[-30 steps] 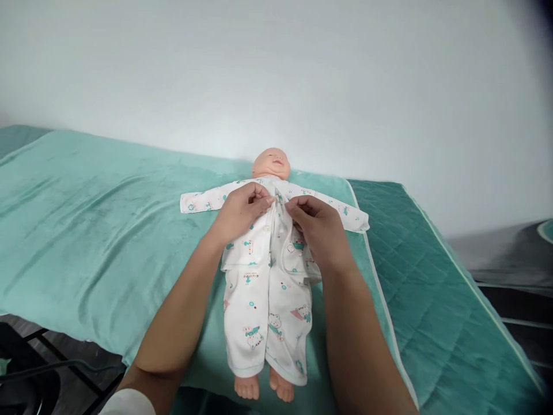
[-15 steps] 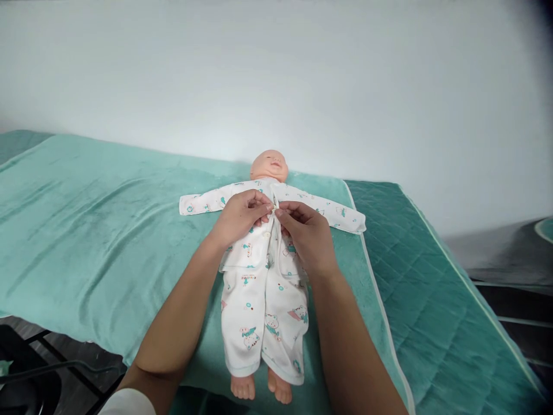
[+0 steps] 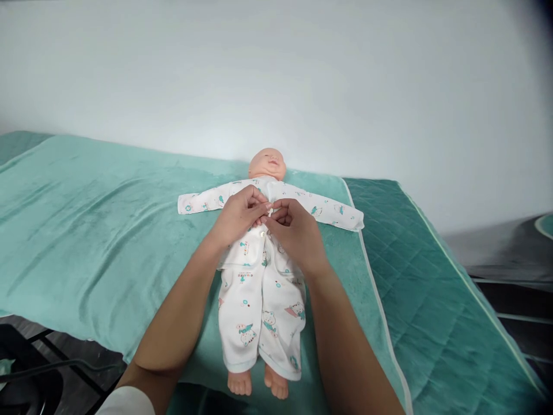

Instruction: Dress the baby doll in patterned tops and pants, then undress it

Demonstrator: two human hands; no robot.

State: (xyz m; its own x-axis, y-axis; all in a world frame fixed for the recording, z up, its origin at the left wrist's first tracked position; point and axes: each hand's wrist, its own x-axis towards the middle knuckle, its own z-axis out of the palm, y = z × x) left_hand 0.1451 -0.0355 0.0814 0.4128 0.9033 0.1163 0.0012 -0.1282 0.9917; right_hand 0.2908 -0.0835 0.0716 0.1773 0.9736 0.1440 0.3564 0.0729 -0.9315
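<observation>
Green blanket (image 3: 129, 219) bears a baby doll (image 3: 266, 162) already in trousers (image 3: 242, 314), left hand (image 3: 239, 216) and right hand (image 3: 294, 231) pinching its pajama top (image 3: 276, 190), a button (image 3: 262, 234) below their grip seemingly undone.

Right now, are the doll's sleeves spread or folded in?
Spread: both sleeves of the printed top stretch outward, one to each side of the doll, neither crossing its body.

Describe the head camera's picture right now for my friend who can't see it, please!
A person's left hand and right hand pinch the front of a white patterned shirt on a baby doll. The doll lies face up on a light green blanket, arms spread wide, in matching trousers, its bare feet toward the viewer.
</observation>
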